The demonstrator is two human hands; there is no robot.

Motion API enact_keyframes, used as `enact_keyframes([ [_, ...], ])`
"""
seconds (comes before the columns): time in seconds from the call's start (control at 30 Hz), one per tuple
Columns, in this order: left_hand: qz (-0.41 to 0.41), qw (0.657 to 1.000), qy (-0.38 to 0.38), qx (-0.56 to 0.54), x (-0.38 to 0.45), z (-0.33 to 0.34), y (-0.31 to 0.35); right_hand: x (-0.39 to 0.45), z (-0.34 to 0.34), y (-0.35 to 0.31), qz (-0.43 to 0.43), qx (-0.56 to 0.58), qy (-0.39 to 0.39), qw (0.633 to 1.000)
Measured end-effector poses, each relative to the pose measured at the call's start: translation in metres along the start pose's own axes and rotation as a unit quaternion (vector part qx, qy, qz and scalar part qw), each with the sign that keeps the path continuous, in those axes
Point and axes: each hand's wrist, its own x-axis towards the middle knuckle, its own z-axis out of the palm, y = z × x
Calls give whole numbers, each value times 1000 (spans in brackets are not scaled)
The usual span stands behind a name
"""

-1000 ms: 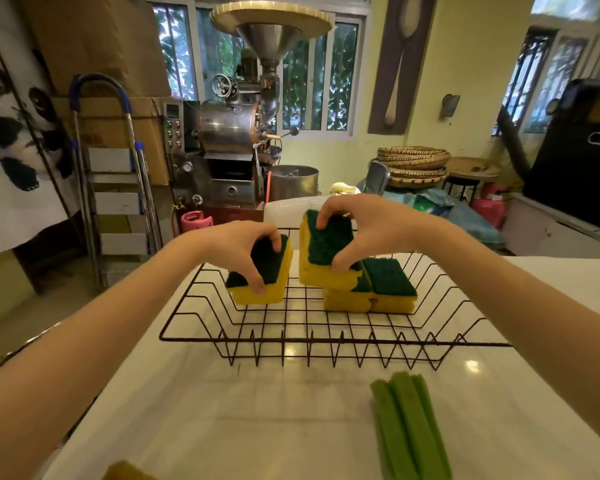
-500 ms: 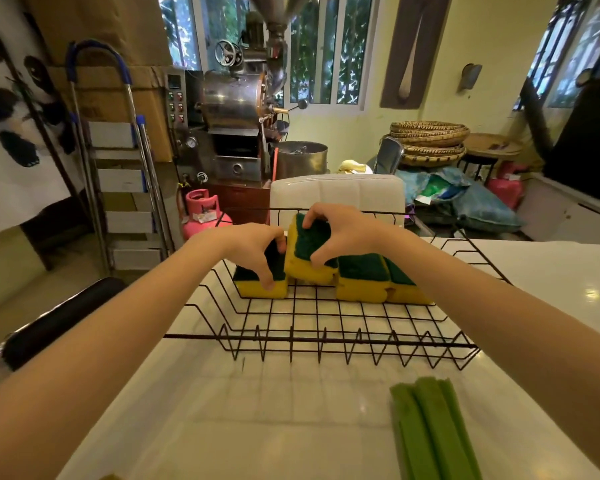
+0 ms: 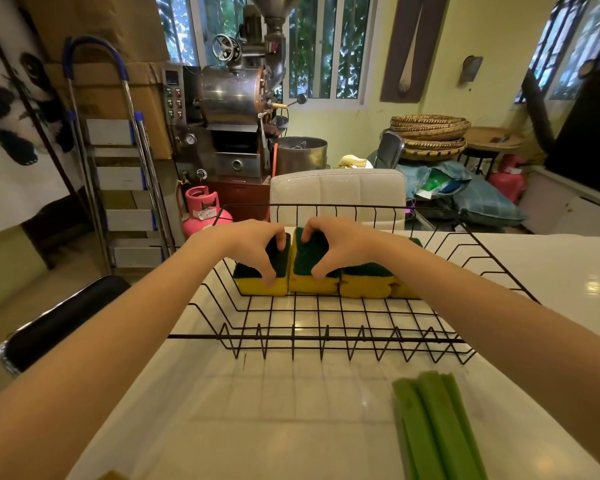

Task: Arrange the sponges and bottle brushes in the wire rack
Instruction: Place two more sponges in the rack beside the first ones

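Note:
A black wire rack (image 3: 326, 337) sits on the white table. Along its far side stands a row of yellow sponges with dark green scrub pads. My left hand (image 3: 257, 244) grips the leftmost sponge (image 3: 257, 285), which leans against its neighbour. My right hand (image 3: 329, 244) grips the second sponge (image 3: 312, 282), tilted up on its edge. Two more sponges lie to the right: one (image 3: 368, 284) in plain sight, the other (image 3: 404, 291) mostly hidden behind my right forearm. A bundle of green bottle brushes (image 3: 437, 424) lies on the table in front of the rack at the right.
A white padded chair back (image 3: 336, 192) rises just behind the rack. A black chair edge (image 3: 59, 320) sits at the table's left. A yellowish thing (image 3: 115, 475) peeks in at the bottom edge. A roaster machine, ladder and baskets stand farther back.
Both hands have lowered their sponges into the rack and pushed them toward each other and against the row; the two sponges now touch. The camera tilted down and closer.

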Motion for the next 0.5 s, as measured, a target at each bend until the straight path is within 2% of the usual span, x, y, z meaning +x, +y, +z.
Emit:
enact_keyframes([
  [0.2,21,1000,10,-11,1,4,-2,2,2,2,6,-14,-35,999],
  [0.5,7,1000,16,11,-2,7,3,6,0,0,25,-58,-81,995],
])
